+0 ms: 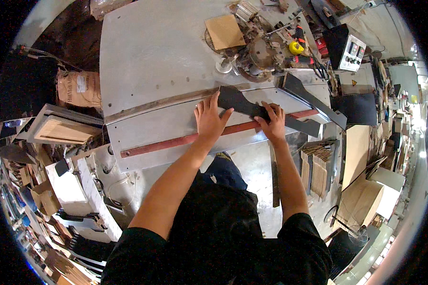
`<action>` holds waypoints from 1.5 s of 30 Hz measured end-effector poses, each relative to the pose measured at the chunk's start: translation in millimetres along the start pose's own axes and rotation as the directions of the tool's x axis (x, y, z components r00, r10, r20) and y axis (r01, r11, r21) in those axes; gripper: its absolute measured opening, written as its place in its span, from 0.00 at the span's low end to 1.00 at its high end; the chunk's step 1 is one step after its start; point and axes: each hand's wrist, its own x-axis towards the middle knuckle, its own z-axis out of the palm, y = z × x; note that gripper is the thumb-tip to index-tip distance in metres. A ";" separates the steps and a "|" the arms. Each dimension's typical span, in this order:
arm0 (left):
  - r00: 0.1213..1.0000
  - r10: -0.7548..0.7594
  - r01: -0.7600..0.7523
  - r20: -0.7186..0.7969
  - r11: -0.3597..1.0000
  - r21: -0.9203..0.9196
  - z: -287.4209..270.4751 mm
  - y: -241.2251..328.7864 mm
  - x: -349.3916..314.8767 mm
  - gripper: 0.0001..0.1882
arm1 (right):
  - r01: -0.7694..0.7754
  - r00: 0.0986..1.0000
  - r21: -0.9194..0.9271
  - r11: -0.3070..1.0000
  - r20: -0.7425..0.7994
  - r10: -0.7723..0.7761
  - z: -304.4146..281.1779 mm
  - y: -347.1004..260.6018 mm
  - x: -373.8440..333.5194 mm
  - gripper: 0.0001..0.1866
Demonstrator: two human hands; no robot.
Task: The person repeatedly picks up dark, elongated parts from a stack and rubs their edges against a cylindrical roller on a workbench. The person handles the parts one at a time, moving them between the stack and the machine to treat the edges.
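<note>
A flat dark board with a curved, shaped outline point(238, 101) lies across the grey metal machine table, partly over a long red strip point(162, 144). My left hand point(210, 119) is at its wide left end, with the index finger by the far corner and the thumb at the near edge. The other left fingers spread out to the side. Further along, my right hand point(272, 124) grips the narrower part, its fingers over the board and its thumb pointing left. A second dark board point(310, 99) rests slantwise just right of my right hand.
Behind the boards stands a greasy machine head point(261, 54), with a brown square sheet point(225, 32) and a yellow tape measure point(296, 47) near it. A control box point(352, 51) is at far right. Stacked shaped panels point(317, 170) stand right of my forearm; a framed panel point(66, 129) is left.
</note>
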 end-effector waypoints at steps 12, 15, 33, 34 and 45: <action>0.998 -0.038 0.042 -0.052 0.996 0.080 46.0 39.5 21.8 0.49 | 0.079 0.993 -0.002 0.997 -0.088 -0.079 -16.2 42.0 5.1 0.31; 0.993 -0.038 0.044 -0.110 0.998 0.053 52.5 44.1 23.0 0.49 | 0.090 0.991 -0.002 0.996 -0.104 -0.090 -18.2 48.2 6.8 0.31; 0.988 -0.074 0.088 -0.137 0.991 0.096 63.6 29.8 23.4 0.51 | 0.065 0.997 -0.025 0.998 -0.040 -0.066 -12.6 53.5 8.9 0.33; 0.987 -0.050 0.067 -0.151 0.992 0.111 64.0 27.3 23.2 0.51 | 0.066 0.997 -0.019 0.998 -0.039 -0.067 -12.6 52.1 9.5 0.33; 0.995 -0.028 0.036 -0.094 0.996 0.088 52.5 24.2 25.5 0.47 | 0.048 0.996 -0.025 0.999 -0.080 -0.050 -12.2 40.9 9.9 0.32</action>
